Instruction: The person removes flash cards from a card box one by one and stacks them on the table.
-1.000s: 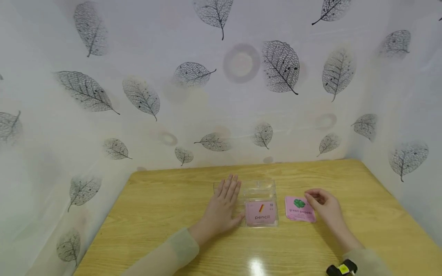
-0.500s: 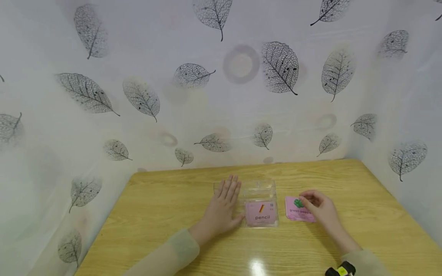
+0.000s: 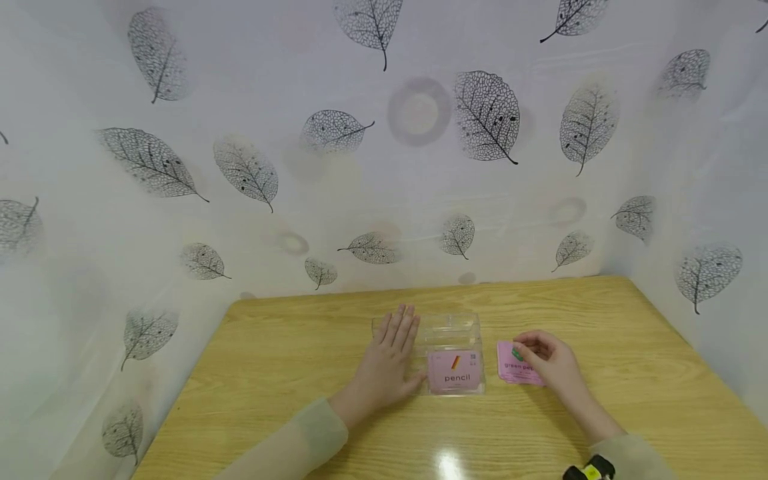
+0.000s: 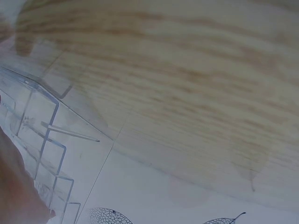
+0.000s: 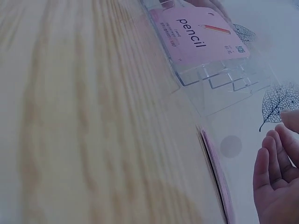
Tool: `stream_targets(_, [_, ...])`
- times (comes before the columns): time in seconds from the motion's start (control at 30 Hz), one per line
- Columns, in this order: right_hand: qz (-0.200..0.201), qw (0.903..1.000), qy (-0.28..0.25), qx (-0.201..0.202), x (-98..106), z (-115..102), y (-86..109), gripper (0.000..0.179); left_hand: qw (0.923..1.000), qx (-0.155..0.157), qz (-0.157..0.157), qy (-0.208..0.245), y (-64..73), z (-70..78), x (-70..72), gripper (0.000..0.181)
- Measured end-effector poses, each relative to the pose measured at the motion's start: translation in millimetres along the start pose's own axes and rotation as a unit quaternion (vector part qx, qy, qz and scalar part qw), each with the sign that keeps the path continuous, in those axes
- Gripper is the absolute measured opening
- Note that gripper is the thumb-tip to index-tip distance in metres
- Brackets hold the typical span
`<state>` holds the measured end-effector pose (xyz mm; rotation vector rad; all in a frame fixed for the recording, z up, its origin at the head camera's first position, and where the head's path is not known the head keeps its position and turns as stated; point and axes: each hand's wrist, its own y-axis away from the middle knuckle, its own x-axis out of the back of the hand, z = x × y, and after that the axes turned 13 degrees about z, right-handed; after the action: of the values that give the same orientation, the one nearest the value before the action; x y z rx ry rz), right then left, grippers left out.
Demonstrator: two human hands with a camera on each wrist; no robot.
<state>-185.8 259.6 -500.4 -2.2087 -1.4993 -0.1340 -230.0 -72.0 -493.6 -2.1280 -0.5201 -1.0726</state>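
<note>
Looking edge-on, only the right-wrist view shows layered cards.

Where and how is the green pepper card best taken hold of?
The green pepper card is probably best pinched at its right edge, from the right and above: it lies flat, face up, on a thin stack, leaving edges to catch, and the clear holder stands close on its left. The right hand is over its right side.
</note>
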Motion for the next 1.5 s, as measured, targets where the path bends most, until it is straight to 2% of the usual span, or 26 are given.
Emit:
stream_targets(0.23, [-0.005, 1.0000, -0.004, 0.004, -5, -2, 0.2, 0.019, 0.9997, 0.000, -0.024, -0.008, -0.5, 0.7, 2.8, 0.101])
stream_targets(0.4, [-0.006, 0.9999, -0.013, 0.007, -8, -5, 0.1, 0.018, 0.9996, 0.000, -0.027, -0.012, -0.5, 1.0, 3.0, 0.101])
stream_targets(0.77, [-0.030, 0.9992, -0.012, -0.024, -17, -12, 1.4, 0.019, 0.9997, 0.004, -0.023, -0.008, -0.7, 1.1, 0.5, 0.102])
stream_targets(1.3, [-0.041, 0.9981, -0.045, 0.008, -28, -12, 6.0, 0.014, 0.9999, 0.000, -0.009, -0.014, -0.6, 0.9, -0.7, 0.101])
stream_targets(1.5, [-0.052, 0.9976, -0.045, -0.002, -30, -15, 7.6, 0.014, 0.9999, 0.000, -0.009, -0.012, -0.3, 0.9, -0.4, 0.101])
